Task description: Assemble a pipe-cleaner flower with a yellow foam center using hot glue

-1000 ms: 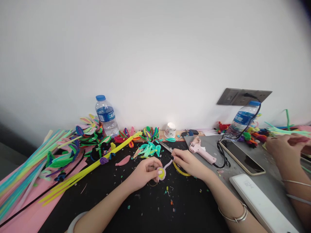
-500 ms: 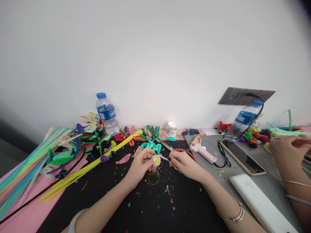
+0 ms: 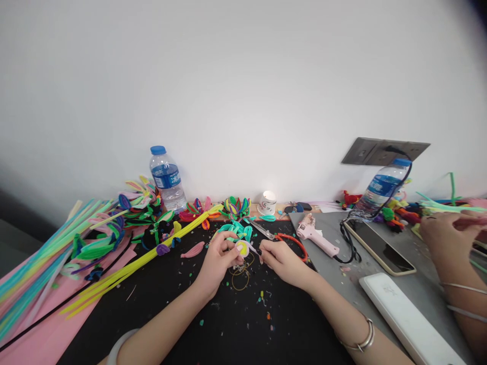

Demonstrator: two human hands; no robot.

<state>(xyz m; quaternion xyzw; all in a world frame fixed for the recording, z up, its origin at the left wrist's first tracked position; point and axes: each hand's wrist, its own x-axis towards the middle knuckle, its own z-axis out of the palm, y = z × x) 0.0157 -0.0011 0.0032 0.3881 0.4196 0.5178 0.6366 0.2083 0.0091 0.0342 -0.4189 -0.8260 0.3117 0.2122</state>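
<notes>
Between thumb and fingers, my left hand [image 3: 222, 257] pinches a small coil of pipe cleaner [image 3: 243, 248], yellow in the middle with a pale pink outer ring. The coil's pale loose end runs to the right, where the closed fingertips of my right hand [image 3: 279, 258] grip it. Just behind my hands lie turquoise pipe cleaner loops [image 3: 238, 230] and red-handled scissors [image 3: 291, 241]. A thin gold wire loop [image 3: 240, 280] rests on the black mat below the coil. To the left of my left hand is a pink petal shape [image 3: 193, 250].
Long pipe cleaners [image 3: 49, 258] and finished loops crowd the left side. A bottle [image 3: 166, 178] and a paper cup [image 3: 267, 203] stand along the wall. At right lie a pink glue gun [image 3: 317, 238], a phone [image 3: 380, 247] and a white case [image 3: 407, 317]. Another person's hand [image 3: 449, 235] works beyond.
My right hand has shifted slightly left, closer to my left hand, showing more of the red scissor handles. The coil has moved a little left and stays in my left hand.
</notes>
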